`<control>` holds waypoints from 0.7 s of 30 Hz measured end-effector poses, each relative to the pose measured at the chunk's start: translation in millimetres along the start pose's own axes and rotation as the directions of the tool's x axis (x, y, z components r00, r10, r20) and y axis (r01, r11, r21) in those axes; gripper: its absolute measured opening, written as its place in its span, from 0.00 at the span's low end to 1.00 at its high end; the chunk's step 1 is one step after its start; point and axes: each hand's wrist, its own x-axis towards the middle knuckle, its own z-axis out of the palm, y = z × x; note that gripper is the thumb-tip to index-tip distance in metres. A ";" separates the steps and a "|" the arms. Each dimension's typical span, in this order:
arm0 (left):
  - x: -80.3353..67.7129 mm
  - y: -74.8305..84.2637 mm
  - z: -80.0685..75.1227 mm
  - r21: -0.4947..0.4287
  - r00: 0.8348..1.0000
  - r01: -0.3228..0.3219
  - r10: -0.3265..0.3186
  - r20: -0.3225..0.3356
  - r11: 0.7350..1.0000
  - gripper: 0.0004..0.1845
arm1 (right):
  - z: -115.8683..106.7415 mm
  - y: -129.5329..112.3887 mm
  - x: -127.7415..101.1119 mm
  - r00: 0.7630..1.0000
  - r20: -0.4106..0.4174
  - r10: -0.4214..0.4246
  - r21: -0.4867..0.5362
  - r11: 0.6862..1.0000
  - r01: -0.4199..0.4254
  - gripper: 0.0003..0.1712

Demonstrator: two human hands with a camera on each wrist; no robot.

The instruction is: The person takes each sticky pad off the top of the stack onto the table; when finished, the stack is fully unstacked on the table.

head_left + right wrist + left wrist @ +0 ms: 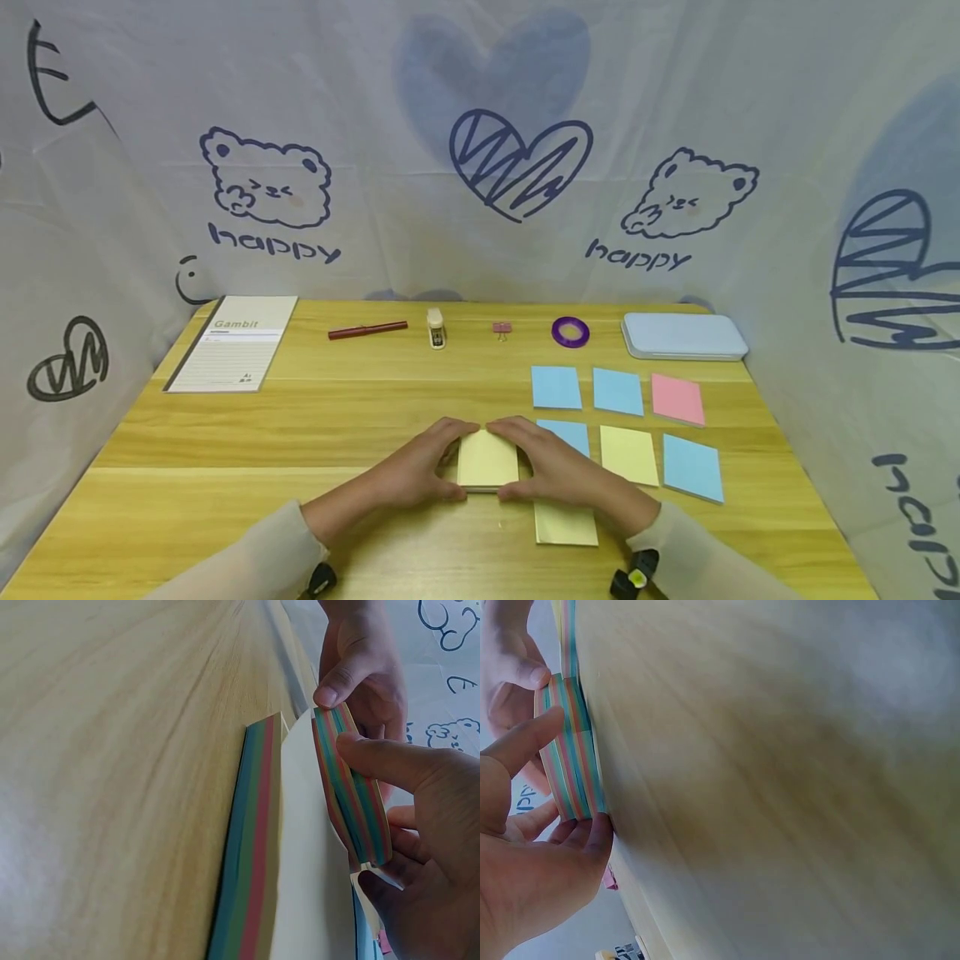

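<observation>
A thick stack of sticky notes (487,460), yellow on top, is held between both hands near the middle of the table. Its side shows coloured layers of green, red, orange and blue in the left wrist view. My left hand (418,468) grips the left side, thumb at the near edge and fingers at the far edge. From the right, my right hand (553,471) grips it the same way. Just right of the stack lies a yellow sticky note pad (566,527), partly under the right forearm. A blue sticky note pad (566,435) is partly hidden behind the right hand.
Several more pads lie at the right, among them a pink pad (677,398) and a yellow pad (628,455). Along the back stand a notebook (236,343), a dark red pen (367,330), a small white bottle (436,328), a binder clip (502,330), purple tape (571,332) and a pale blue case (684,336).
</observation>
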 end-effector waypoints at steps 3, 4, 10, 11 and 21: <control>0.0 0.6 0.0 0.010 1.000 -0.005 0.005 -0.002 1.000 0.47 | 0.6 0.7 0.5 1.000 -0.008 -0.005 -0.004 1.000 0.005 0.52; 0.0 0.7 0.1 0.011 1.000 -0.006 0.006 -0.002 1.000 0.47 | 0.5 0.6 0.4 1.000 -0.009 -0.007 -0.005 1.000 0.007 0.52; 0.2 0.1 0.4 0.017 1.000 -0.006 0.006 -0.003 1.000 0.47 | 0.5 -1.2 0.6 1.000 -0.023 -0.020 -0.008 1.000 0.020 0.51; 0.1 0.1 0.4 0.018 1.000 -0.006 0.006 -0.002 1.000 0.47 | 0.5 -1.6 0.5 0.999 -0.025 -0.023 -0.011 1.000 0.023 0.51; 1.5 -0.1 1.1 0.004 1.000 0.017 -0.017 -0.007 1.000 0.47 | -7.6 -1.4 -14.6 0.999 -0.046 -0.020 -0.020 1.000 0.019 0.50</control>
